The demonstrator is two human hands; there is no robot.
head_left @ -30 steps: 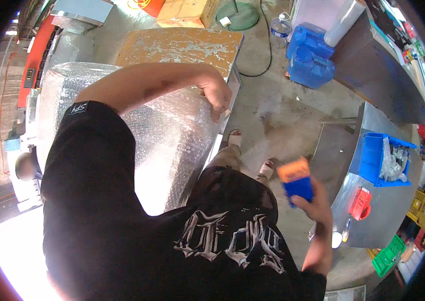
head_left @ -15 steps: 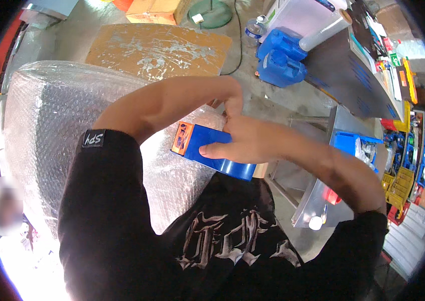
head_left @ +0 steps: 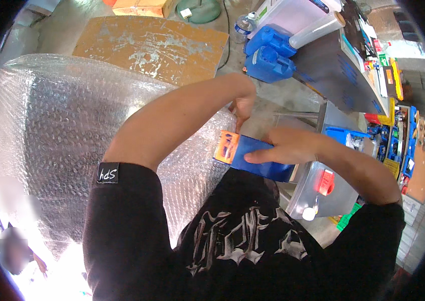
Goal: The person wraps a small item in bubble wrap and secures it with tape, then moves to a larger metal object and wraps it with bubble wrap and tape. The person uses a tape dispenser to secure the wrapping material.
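A large, box-shaped bundle in clear bubble wrap [head_left: 87, 140] stands at my left and in front of me. My right hand [head_left: 292, 145] grips a blue tape dispenser [head_left: 265, 160], its thumb lying along the blue side. The dispenser has an orange end with a toothed edge, turned toward the wrap. Above that end, my left hand [head_left: 243, 106] bends down from the wrist at the bundle's right edge. One finger stretches down close to the orange end, the thumb apart from it; the other fingers are mostly hidden.
Beyond the bundle lies a scuffed brown board [head_left: 157, 47], with a cardboard box [head_left: 142, 7] behind it. Blue jerrycans [head_left: 270, 65] stand ahead on the right, beside a dark panel [head_left: 337, 75]. A metal table [head_left: 317, 195] is close on my right. Another person [head_left: 14, 251] is at the far left.
My right hand and the tape dispenser have moved right, away from my body's middle. My left hand has shifted slightly right, and its downward finger now shows. The whole view has turned a little.
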